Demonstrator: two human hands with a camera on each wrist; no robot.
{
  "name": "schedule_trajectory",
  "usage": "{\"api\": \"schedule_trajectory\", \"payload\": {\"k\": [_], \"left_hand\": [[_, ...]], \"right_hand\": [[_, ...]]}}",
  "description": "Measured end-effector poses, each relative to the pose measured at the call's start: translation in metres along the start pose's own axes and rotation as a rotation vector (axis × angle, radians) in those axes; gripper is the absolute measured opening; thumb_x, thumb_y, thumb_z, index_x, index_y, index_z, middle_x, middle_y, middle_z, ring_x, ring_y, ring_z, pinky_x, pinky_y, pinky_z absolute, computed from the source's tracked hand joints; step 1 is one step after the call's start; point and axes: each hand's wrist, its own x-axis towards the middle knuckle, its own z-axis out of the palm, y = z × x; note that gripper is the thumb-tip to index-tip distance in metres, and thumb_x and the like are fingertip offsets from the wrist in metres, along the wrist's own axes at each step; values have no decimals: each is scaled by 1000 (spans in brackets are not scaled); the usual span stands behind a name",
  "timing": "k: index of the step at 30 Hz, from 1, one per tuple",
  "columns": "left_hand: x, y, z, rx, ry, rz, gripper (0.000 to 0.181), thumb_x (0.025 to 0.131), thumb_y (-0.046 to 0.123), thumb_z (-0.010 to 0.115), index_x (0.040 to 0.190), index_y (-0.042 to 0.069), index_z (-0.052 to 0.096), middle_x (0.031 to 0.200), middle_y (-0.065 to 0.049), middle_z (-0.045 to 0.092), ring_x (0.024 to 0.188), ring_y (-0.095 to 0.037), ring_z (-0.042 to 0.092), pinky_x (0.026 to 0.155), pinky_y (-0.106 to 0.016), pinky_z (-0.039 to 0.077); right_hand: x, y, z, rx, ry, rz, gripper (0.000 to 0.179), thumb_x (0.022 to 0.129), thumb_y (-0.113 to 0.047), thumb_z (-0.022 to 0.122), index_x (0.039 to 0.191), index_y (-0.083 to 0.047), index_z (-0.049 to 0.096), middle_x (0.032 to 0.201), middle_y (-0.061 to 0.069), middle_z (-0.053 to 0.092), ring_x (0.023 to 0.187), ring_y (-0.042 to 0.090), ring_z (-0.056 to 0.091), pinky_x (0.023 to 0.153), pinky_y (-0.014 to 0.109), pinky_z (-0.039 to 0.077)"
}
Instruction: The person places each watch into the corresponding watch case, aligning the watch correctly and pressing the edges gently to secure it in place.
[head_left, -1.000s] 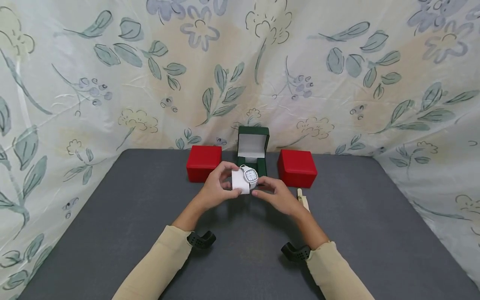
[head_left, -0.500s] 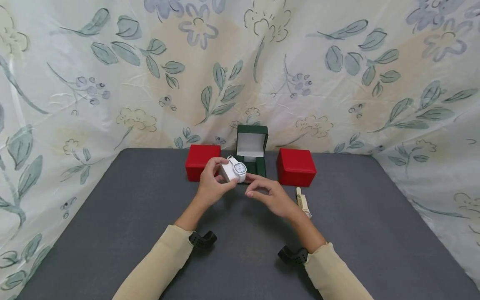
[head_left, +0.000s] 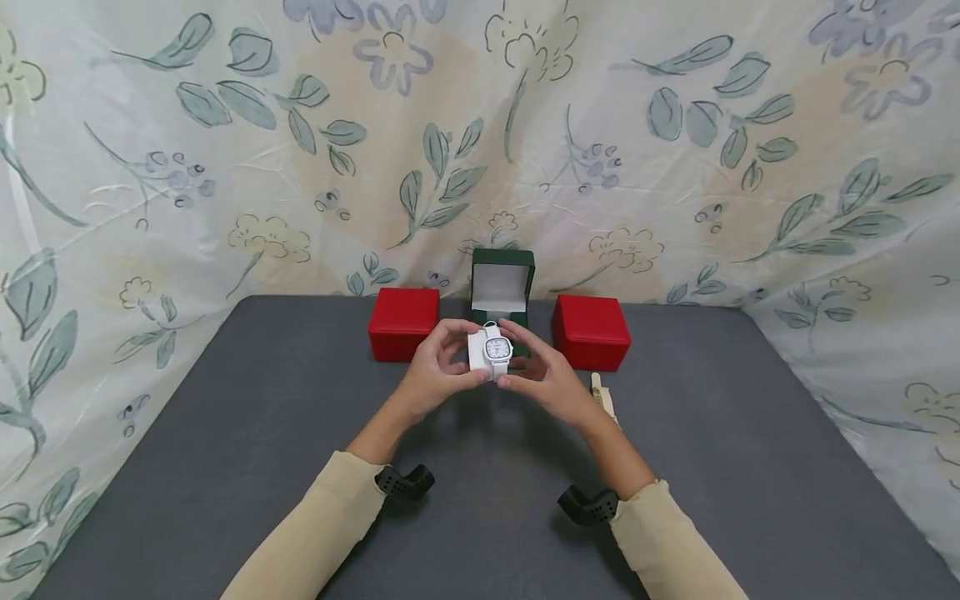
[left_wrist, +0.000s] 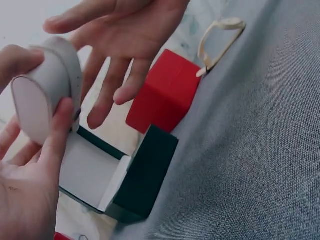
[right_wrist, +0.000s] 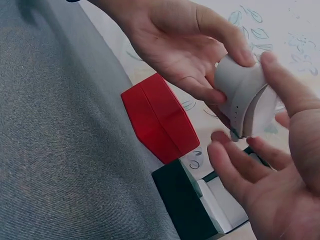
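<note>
My left hand [head_left: 435, 371] grips a white watch cushion [head_left: 477, 354] by its left side, thumb at the near edge. Strapped round the cushion is a white wristwatch [head_left: 498, 348] with a squarish face, raised above the table. My right hand [head_left: 553, 379] is at the watch's right side, thumb near its lower end. Its fingers look fairly straight and spread in the left wrist view, around rather than gripping the strap [right_wrist: 245, 105]. Behind the hands stands a green watch box [head_left: 502, 279] with its lid up and a pale lining; its lower part is partly hidden.
One red box [head_left: 405, 323] stands left of the green box, another red box [head_left: 591, 332] to its right. A cream-strapped watch [head_left: 603, 395] lies beyond my right wrist, partly covered. The dark grey tabletop [head_left: 262, 467] ends at a floral curtain [head_left: 300, 167].
The cushion with the white watch went left and tilted, then came back to the middle, facing up. My right hand dropped away from it, then closed in again beside the watch.
</note>
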Motion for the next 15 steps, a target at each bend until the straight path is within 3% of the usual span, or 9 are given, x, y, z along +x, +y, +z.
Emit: {"api": "schedule_trajectory", "payload": {"k": [8,15], "left_hand": [[0,1,-1,15,-91,-32,61,83,3,72,137,13,47,145,-5,45,135,-26,42,97,-36,52],[1,2,0,83,-118,-5,66,82,3,74,139,18,45,147,-2,44,139,-23,41,97,-41,51]], "right_hand": [[0,4,-4,35,9,22,71,85,-12,73,146,-26,41,143,7,45,109,34,61,87,33,57],[0,3,-5,42,17,47,71,84,-13,74,145,-26,41,141,7,45,107,34,63,85,35,58]]}}
